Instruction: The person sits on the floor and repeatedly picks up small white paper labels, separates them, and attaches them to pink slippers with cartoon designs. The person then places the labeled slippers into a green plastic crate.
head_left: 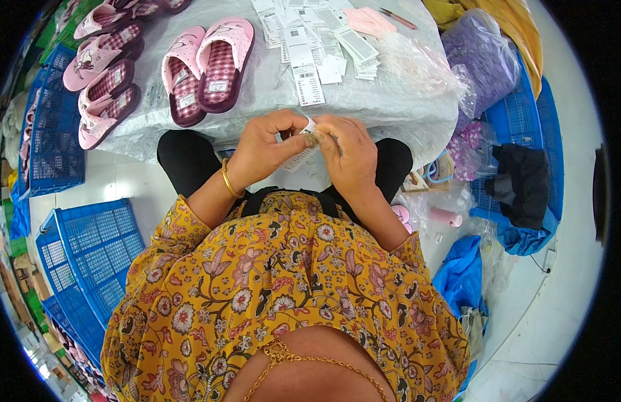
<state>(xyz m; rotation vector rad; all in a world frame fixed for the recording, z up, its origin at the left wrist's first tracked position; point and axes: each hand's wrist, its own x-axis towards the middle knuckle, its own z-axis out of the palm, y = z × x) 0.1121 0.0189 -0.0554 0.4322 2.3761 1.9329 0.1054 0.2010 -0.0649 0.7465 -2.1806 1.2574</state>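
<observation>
In front of me, just off the table's near edge, both my hands pinch one white printed tag (300, 160) whose lower end hangs below the fingers. My left hand (265, 146), with a gold bangle at the wrist, closes thumb and forefinger on it. My right hand (353, 154) grips it from the other side, its fingertips against those of the left. Any small thing between the fingertips is hidden. Beyond the hands, a pair of pink slippers (223, 43) with checked insoles lies on the table, left of a spread of white tags (300, 63).
The table (263, 107) has a clear plastic cover. More pink slippers (99, 127) line its left side. Pink slips (367, 21), a pen (397, 18) and plastic wrap (424, 70) lie at right. Blue crates (99, 248) stand at left; another blue crate (521, 100) holds bagged goods.
</observation>
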